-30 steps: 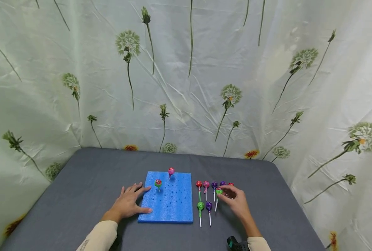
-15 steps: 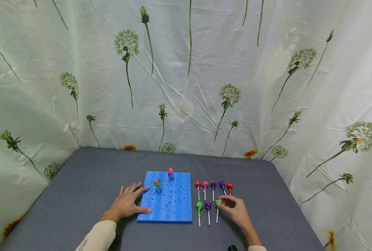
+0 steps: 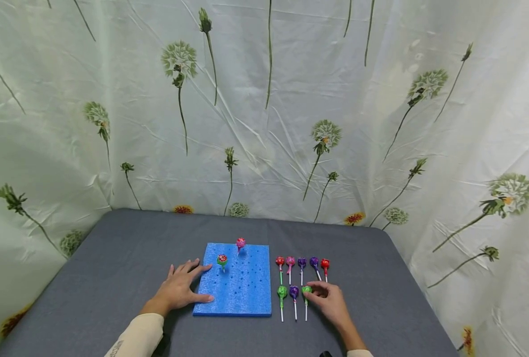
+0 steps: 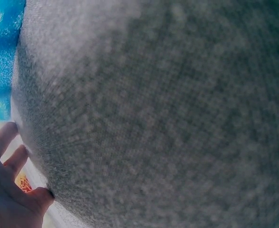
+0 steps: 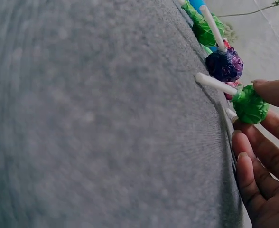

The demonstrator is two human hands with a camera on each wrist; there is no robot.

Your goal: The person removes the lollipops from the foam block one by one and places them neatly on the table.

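Note:
My right hand (image 3: 330, 301) pinches the green wrapped head of a lollipop (image 5: 249, 105) between thumb and fingers. Its white stick points toward me, close over the table, at the right end of the front row. Beside it in that row lie a purple lollipop (image 3: 294, 291) and another green lollipop (image 3: 282, 291). My left hand (image 3: 177, 290) has its fingers spread, with thumb and index finger touching the left edge of a blue foam board (image 3: 253, 300) full of small holes. A red-and-green lollipop (image 3: 221, 259) and a pink lollipop (image 3: 240, 243) stand upright in the board.
Behind the front row lies a second row: a red lollipop (image 3: 280, 260), a pink one, two purple ones and another red lollipop (image 3: 325, 263). A grey cloth covers the table (image 3: 148, 248). A white curtain (image 3: 264, 124) with dandelion prints hangs behind it.
My right hand has brought the green lollipop down and toward me, from tilted in front of the back row to lined up in the front row. My left hand stays on the board.

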